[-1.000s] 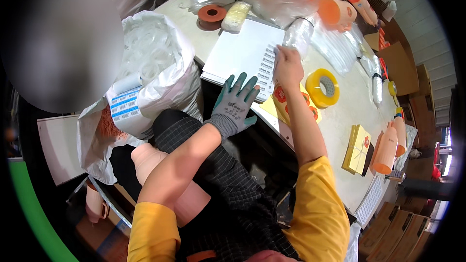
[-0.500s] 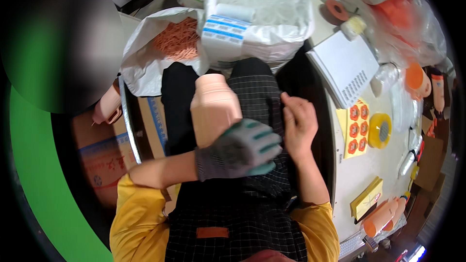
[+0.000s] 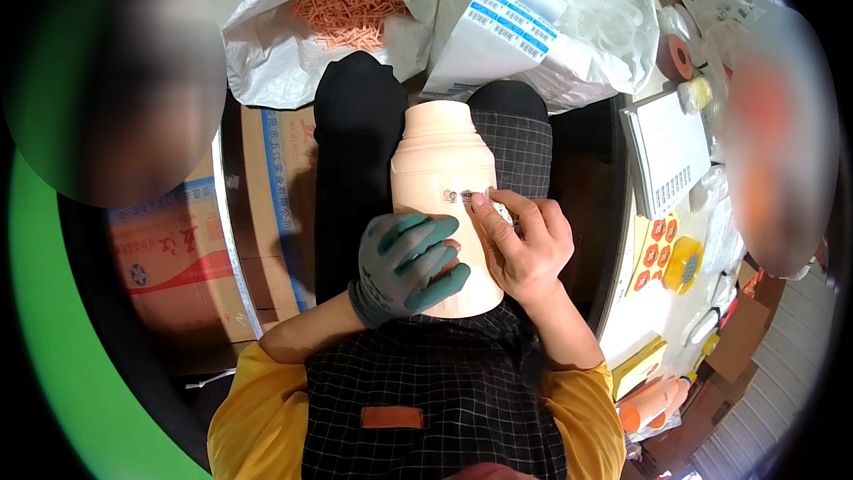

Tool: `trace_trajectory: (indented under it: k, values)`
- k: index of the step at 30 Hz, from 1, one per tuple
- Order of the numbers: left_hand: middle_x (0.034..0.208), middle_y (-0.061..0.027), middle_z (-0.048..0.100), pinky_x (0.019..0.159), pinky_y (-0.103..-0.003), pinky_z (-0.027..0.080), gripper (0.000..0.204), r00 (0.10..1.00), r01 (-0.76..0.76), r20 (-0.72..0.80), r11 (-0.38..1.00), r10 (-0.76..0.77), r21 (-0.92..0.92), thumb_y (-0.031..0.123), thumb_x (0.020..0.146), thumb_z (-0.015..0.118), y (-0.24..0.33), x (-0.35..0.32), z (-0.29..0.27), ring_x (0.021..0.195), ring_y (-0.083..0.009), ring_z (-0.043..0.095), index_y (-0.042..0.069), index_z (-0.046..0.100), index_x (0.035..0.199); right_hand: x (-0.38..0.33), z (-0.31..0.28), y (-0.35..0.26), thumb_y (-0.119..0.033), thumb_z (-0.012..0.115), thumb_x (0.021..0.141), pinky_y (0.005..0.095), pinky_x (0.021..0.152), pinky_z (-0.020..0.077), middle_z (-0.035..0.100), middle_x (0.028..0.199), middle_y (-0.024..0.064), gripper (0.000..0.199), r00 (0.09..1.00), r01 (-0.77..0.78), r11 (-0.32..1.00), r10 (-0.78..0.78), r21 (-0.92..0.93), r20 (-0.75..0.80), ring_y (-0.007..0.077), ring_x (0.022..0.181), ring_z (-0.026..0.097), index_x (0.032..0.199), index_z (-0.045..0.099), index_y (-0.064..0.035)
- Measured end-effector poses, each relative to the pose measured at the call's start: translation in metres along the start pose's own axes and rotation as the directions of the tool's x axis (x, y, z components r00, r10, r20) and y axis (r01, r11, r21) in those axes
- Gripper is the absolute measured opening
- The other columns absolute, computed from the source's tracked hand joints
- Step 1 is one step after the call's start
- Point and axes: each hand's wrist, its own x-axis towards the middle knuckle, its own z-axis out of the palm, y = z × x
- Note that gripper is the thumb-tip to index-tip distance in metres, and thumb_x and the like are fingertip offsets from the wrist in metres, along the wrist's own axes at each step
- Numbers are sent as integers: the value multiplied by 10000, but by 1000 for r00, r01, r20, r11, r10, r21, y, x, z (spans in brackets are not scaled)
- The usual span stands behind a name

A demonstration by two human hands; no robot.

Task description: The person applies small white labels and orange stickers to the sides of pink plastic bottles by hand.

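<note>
A peach thermos flask [image 3: 442, 164] lies on my lap, its narrower cap end toward my knees. My left hand [image 3: 400, 262], in a grey and green glove, is curled over its lower left side and holds it. On the flask's front is a small dark printed label [image 3: 455, 196]. At the label's right end my bare right hand [image 3: 531, 244] is closed in a pinch, thumb against the flask. Something small and pale shows by the fingertips, too small to make out.
Beyond my knees stand a white sack [image 3: 258, 62] of thin pink strips and a bag [image 3: 613, 22] of clear rings. On the right-hand table are a white box [image 3: 666, 147], orange stickers [image 3: 658, 229], yellow tape [image 3: 683, 264] and orange flasks [image 3: 653, 404]. Cartons [image 3: 187, 267] stand at left.
The flask has turned, and its printed label now faces up. My left hand has shifted left along it. My right hand has come from my right thigh onto the label. The view has shifted.
</note>
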Motion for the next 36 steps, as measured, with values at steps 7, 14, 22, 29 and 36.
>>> trace_trajectory:
  k: [7, 14, 22, 29, 36]
  values:
    - [1209, -8, 713, 883, -400, 536, 216, 970, 244, 34, 966, -242, -84, 320, 840, 840, 11, -4, 5, 1115, -227, 623, 158, 744, 945, 5, -1, 0, -193, 884, 774, 268, 579, 439, 734, 987, -19, 376, 996, 71, 996, -67, -57, 64, 147, 714, 574, 1148, 845, -211]
    - [1261, -8, 727, 903, -405, 515, 214, 970, 242, 16, 963, -242, -115, 364, 871, 816, 17, -9, 8, 1124, -217, 624, 161, 749, 873, 1, -5, 0, -206, 889, 773, 264, 562, 435, 737, 976, 6, 387, 994, 93, 994, -89, -56, 68, 147, 688, 571, 1157, 845, -195]
    - [1155, -51, 734, 774, -386, 543, 194, 973, 226, -5, 963, -229, -143, 238, 793, 843, 16, -5, 10, 1039, -238, 626, 140, 725, 911, 2, -5, 1, -233, 887, 778, 263, 561, 428, 734, 987, 4, 398, 992, 106, 992, -101, -67, 81, 146, 700, 573, 1172, 843, -197]
    - [1352, -50, 637, 941, -445, 492, 307, 960, 271, -64, 961, -274, -49, 376, 851, 811, 22, -10, 17, 1209, -254, 549, 183, 736, 1078, 2, -7, 5, -214, 877, 755, 263, 564, 431, 735, 996, -3, 415, 987, 130, 990, -124, -49, 102, 143, 703, 569, 1168, 846, -191]
    - [1410, -116, 607, 1062, -483, 416, 428, 934, 349, 92, 936, -345, -35, 350, 799, 838, 21, -5, 15, 1287, -306, 504, 144, 714, 1153, 4, -14, 23, -133, 835, 794, 269, 586, 470, 751, 1009, 19, 359, 973, 168, 981, -148, -100, 179, 155, 714, 587, 1153, 841, -138]
